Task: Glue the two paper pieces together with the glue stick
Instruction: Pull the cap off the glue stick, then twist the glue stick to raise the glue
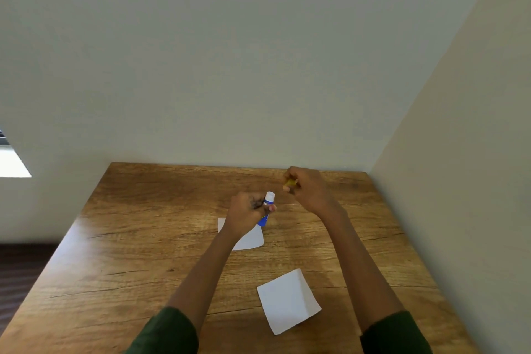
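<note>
My left hand (247, 213) grips a blue glue stick (266, 211) with a white top, held tilted above the table. Off to the right and slightly farther back, my right hand (305, 187) is closed on a small yellow cap (290, 183), apart from the stick. One white paper piece (252, 237) lies flat under my left wrist, partly hidden by it. A second white paper piece (288, 301) lies nearer to me, between my forearms.
The wooden table (129, 253) fills the lower view and stands in a corner, with a pale wall behind it and another wall (459, 181) along its right side. Dark floor (20, 273) shows past the left edge.
</note>
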A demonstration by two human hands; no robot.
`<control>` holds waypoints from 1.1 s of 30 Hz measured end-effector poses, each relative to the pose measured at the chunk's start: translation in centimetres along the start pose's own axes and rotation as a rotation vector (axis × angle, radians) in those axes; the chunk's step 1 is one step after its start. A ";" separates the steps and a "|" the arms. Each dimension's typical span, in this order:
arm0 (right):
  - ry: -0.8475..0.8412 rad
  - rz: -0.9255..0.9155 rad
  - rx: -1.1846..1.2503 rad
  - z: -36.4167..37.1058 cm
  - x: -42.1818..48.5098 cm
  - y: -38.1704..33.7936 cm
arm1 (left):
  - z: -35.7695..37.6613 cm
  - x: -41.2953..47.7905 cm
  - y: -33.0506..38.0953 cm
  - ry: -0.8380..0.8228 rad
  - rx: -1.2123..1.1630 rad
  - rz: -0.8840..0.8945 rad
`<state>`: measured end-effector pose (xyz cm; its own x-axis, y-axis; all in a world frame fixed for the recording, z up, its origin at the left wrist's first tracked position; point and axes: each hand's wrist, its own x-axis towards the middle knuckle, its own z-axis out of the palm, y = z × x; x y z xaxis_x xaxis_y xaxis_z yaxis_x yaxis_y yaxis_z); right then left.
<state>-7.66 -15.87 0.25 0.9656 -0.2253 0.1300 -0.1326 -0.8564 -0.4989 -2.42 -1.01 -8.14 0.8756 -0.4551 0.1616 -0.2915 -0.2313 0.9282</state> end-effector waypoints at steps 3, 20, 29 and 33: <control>0.001 0.065 -0.134 0.5 -0.6 2.1 | 0.1 0.1 0.2 0.017 -0.022 0.005; -0.034 0.214 -0.228 4.9 -2.8 7.4 | 0.7 0.0 0.4 0.040 -0.084 -0.032; 0.093 0.116 -0.195 5.3 -3.0 6.1 | 0.8 0.2 0.7 0.057 -0.111 -0.062; 0.070 0.101 0.126 5.2 -3.4 3.3 | 0.8 0.3 1.4 0.120 -0.241 -0.112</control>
<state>-10.18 -15.55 -6.32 0.9302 -0.3429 0.1310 -0.1948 -0.7637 -0.6155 -2.92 -2.16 -7.05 0.9407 -0.3301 0.0783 -0.1028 -0.0574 0.9930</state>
